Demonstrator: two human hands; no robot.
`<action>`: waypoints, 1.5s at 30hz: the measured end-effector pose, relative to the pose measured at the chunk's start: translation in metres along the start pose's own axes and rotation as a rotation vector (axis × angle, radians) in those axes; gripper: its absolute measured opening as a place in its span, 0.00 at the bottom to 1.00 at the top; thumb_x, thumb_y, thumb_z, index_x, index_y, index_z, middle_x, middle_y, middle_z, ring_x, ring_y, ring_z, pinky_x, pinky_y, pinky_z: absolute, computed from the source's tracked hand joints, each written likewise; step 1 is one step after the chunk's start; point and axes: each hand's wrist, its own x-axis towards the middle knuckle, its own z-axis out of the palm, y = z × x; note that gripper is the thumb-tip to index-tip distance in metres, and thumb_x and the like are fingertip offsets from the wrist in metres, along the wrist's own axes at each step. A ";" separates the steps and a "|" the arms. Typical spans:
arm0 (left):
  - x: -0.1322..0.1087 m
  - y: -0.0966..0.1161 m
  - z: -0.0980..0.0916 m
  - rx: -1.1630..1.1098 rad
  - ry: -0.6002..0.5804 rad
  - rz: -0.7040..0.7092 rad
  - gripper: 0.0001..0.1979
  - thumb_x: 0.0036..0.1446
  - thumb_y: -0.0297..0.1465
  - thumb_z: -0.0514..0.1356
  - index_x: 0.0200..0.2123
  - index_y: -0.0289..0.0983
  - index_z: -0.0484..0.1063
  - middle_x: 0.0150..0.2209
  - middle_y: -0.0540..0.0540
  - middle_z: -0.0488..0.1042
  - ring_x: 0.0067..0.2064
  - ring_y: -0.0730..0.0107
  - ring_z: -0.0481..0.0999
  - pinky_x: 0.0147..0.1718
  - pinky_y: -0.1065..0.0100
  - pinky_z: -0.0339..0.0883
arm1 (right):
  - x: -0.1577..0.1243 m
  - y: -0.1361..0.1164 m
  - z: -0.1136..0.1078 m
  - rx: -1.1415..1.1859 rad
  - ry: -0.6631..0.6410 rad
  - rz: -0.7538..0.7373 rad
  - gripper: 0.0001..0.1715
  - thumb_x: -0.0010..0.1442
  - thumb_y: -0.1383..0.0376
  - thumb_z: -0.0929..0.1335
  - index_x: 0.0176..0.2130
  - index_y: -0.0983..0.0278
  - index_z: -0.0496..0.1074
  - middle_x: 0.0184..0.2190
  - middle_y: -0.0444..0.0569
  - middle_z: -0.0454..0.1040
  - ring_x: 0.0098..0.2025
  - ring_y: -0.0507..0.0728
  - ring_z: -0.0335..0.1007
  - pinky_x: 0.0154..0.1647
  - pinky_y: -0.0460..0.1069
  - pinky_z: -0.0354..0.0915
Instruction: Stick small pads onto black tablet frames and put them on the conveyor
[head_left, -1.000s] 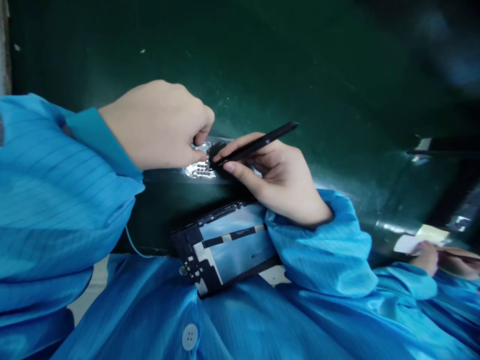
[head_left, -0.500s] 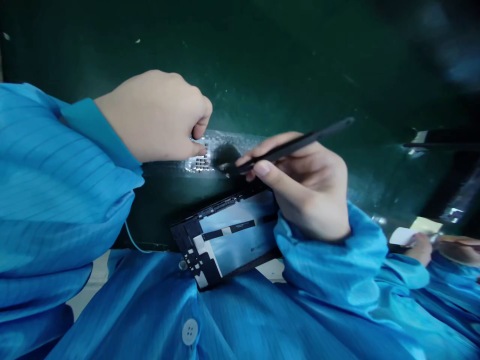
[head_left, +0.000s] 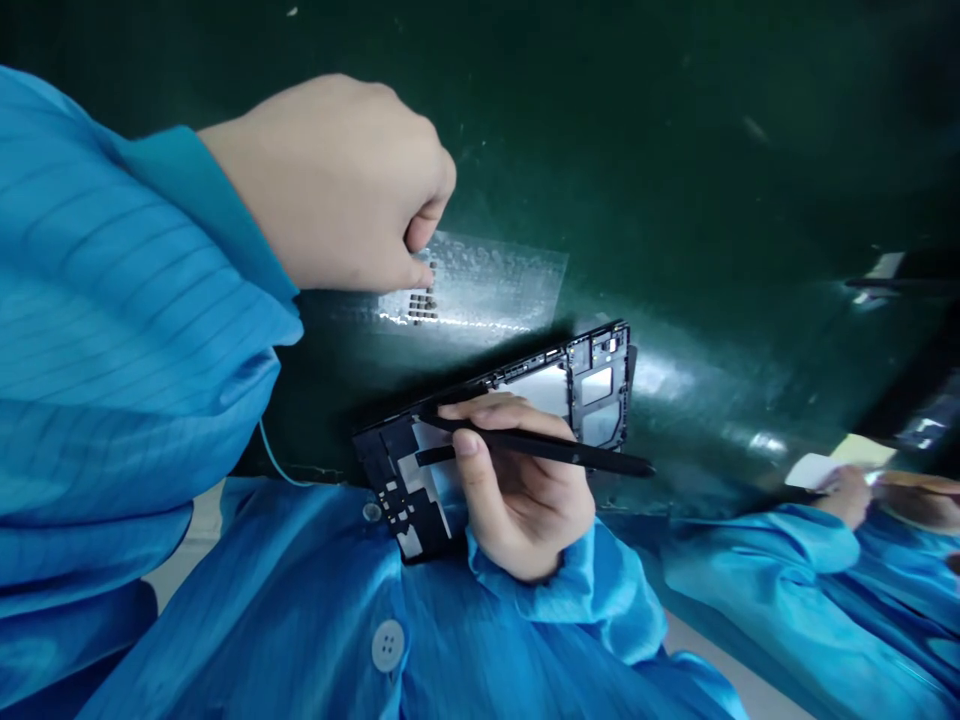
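My left hand [head_left: 352, 190] is closed, its fingers curled under and its thumb pinching the left part of a clear plastic sheet [head_left: 517, 280]. Small dark square pieces [head_left: 422, 305] sit in rows on that sheet beside the thumb. In my right hand [head_left: 525, 490] is a pair of black tweezers [head_left: 570, 452], gripped between thumb and fingers. Their tip points left, over the upper left edge of an opened black device housing [head_left: 386, 500], which looks like a tablet or phone. My right hand covers the middle of the housing.
A dark green table [head_left: 675, 150] spreads under everything. To the right, a co-worker's hand [head_left: 847, 497] holds a white and yellow paper piece [head_left: 814, 470]. Further back on the right lies a dark object [head_left: 915, 275]. A thin blue cord [head_left: 274, 465] hangs by my left sleeve.
My right hand has moved down and left with the tweezers, from beside the sheet to over the housing. The sheet and the housing's right end now show more.
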 end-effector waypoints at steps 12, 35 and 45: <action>-0.001 0.001 0.000 0.044 0.019 -0.003 0.21 0.62 0.41 0.72 0.43 0.25 0.83 0.39 0.50 0.77 0.65 0.23 0.79 0.63 0.27 0.70 | 0.000 -0.004 -0.008 -0.102 -0.110 -0.010 0.18 0.70 0.74 0.72 0.55 0.55 0.78 0.47 0.52 0.85 0.49 0.61 0.85 0.50 0.60 0.82; -0.001 -0.003 0.002 0.109 0.020 -0.006 0.17 0.67 0.44 0.63 0.45 0.36 0.83 0.46 0.49 0.83 0.67 0.30 0.80 0.71 0.32 0.73 | 0.116 0.012 -0.026 -0.096 -0.342 0.040 0.14 0.69 0.52 0.79 0.48 0.56 0.80 0.46 0.48 0.87 0.52 0.63 0.88 0.62 0.62 0.85; 0.000 -0.004 0.002 0.102 0.018 -0.014 0.18 0.67 0.45 0.63 0.46 0.37 0.83 0.46 0.51 0.83 0.67 0.32 0.80 0.71 0.33 0.72 | 0.115 0.009 -0.028 -0.077 -0.325 0.039 0.12 0.69 0.53 0.80 0.46 0.55 0.81 0.45 0.45 0.88 0.51 0.61 0.89 0.60 0.60 0.86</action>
